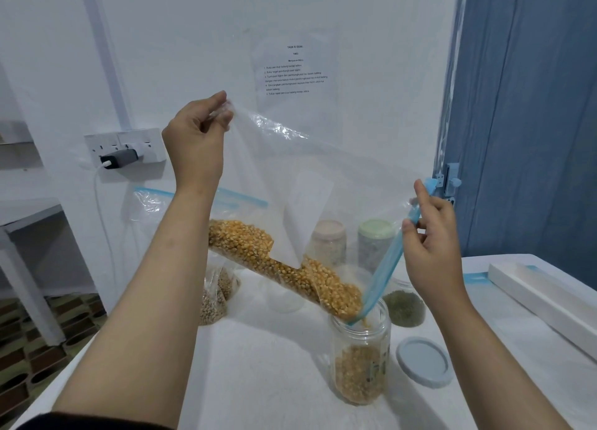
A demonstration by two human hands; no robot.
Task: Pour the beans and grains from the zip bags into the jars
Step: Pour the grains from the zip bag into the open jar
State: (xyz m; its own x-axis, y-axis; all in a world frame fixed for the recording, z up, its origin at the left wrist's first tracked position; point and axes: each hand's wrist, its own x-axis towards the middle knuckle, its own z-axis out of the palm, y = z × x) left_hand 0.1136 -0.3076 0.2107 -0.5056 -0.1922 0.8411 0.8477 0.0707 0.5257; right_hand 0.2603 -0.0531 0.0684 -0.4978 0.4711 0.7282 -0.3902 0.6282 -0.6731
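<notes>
White worktop [258,365] carries an open jar [360,358] part-filled with corn, grey lid [424,362] beside it. Right hand [433,245] pinches the zip bag [307,203] at its blue mouth; left hand [197,139] pinches the raised corner. Kernels [290,271] slide into the jar.

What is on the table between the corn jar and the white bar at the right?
In the head view, a grey lid lies flat between the corn jar and the white bar.

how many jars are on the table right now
5, possibly more hidden: corn jar under the bag's mouth, green-bean jar behind it, two lidded jars by the wall, an empty jar behind the bag.
</notes>
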